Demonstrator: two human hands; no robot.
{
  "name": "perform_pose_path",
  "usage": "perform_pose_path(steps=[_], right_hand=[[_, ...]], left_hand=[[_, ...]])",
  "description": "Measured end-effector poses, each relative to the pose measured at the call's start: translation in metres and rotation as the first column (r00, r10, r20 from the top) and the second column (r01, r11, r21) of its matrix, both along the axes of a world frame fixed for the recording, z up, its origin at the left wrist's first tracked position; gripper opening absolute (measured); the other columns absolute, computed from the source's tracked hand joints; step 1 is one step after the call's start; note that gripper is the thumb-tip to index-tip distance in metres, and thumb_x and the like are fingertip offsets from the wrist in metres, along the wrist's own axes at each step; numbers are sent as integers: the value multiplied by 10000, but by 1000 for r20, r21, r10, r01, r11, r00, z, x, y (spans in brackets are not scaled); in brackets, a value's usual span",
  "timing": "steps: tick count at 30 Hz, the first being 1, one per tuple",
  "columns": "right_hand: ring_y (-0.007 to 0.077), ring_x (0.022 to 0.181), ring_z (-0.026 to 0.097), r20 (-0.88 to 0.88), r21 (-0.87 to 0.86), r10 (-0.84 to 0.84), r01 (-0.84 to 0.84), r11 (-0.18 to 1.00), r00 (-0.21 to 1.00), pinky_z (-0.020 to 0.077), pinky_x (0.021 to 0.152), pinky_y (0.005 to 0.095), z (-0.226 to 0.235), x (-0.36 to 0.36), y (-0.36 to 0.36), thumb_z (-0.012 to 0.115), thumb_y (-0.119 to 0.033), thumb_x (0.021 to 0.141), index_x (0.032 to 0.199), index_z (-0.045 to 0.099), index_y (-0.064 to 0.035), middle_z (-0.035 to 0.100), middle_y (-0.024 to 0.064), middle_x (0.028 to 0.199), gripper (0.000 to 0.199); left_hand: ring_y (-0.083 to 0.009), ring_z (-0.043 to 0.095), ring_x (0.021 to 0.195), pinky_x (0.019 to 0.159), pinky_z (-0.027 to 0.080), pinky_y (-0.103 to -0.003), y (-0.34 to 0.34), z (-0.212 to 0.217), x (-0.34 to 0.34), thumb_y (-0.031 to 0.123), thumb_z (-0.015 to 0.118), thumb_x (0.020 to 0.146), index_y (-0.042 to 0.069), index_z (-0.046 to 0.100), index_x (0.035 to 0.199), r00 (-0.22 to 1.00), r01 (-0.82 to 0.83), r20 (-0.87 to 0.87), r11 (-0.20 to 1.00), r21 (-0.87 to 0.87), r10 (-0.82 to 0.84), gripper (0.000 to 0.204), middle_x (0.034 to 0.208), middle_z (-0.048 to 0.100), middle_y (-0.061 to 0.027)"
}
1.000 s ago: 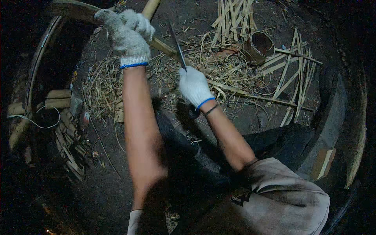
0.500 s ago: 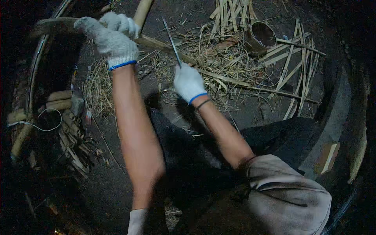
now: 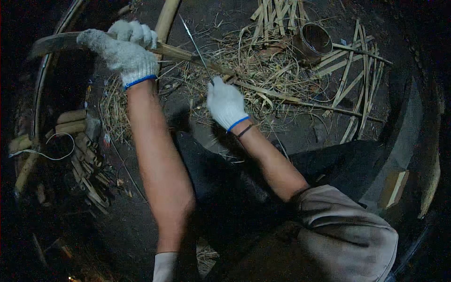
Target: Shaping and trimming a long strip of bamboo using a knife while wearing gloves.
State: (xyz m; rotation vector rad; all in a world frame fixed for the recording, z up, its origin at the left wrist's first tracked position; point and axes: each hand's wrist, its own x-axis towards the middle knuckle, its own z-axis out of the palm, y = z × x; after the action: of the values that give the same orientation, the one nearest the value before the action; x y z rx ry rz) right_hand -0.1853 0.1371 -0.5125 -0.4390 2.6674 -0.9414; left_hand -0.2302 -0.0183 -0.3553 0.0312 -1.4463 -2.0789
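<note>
Both my hands wear white knitted gloves with blue cuffs. My left hand (image 3: 123, 52) is closed around a long bamboo strip (image 3: 178, 53), whose near end sticks out to the left and is blurred. The strip runs to the right and down toward the litter on the ground. My right hand (image 3: 226, 101) is closed on a knife (image 3: 194, 44); its handle is hidden in the fist. The thin blade points up and to the left, crossing the strip in view. Whether the edge touches the bamboo I cannot tell.
Curly shavings (image 3: 282, 77) cover the ground beyond my right hand. A round can-like container (image 3: 315, 40) stands among them, beside split bamboo strips (image 3: 359, 80). A thick pole (image 3: 167, 19) lies behind my left hand. Cut bamboo pieces (image 3: 70, 123) are stacked at left.
My left hand has shifted slightly left and down, with the strip in it. The knife blade has tilted farther left, while my right hand has barely moved.
</note>
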Motion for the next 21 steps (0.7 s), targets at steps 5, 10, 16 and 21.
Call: perform_pose_path(steps=[5,10,16,21], right_hand=[[374,729,662,-61,77,-32,37,996,998,533,633,486,-67,-24,16,487,-179,865,930,549,-11,662,208,785,190],[382,728,657,22,27,-85,84,996,996,531,657,484,-39,-6,-5,505,-201,857,917,595,-43,658,215,787,191],[379,719,649,-229,308,230,-153,939,946,516,680,492,-159,-49,40,491,-263,879,892,608,-51,650,203,754,242],[380,770,649,45,17,-216,216,976,975,518,692,489,-102,-7,0,519,-231,853,809,677,-31,648,200,765,258]], left_hand=[[-159,194,436,437,158,-320,0,-3,-9,823,251,796,185,279,523,1000,0,-1,998,58,0,694,477,237,23],[-172,216,446,453,186,-328,-8,-4,-2,801,267,813,185,298,541,998,-57,17,998,36,57,674,504,275,17],[-169,241,373,365,226,-314,8,-12,-30,800,191,834,162,287,527,990,115,-93,989,89,-107,714,434,260,-13],[-161,230,380,388,234,-309,-4,-1,-13,780,194,853,161,272,519,999,17,-34,1000,-9,-17,708,427,253,-10]])
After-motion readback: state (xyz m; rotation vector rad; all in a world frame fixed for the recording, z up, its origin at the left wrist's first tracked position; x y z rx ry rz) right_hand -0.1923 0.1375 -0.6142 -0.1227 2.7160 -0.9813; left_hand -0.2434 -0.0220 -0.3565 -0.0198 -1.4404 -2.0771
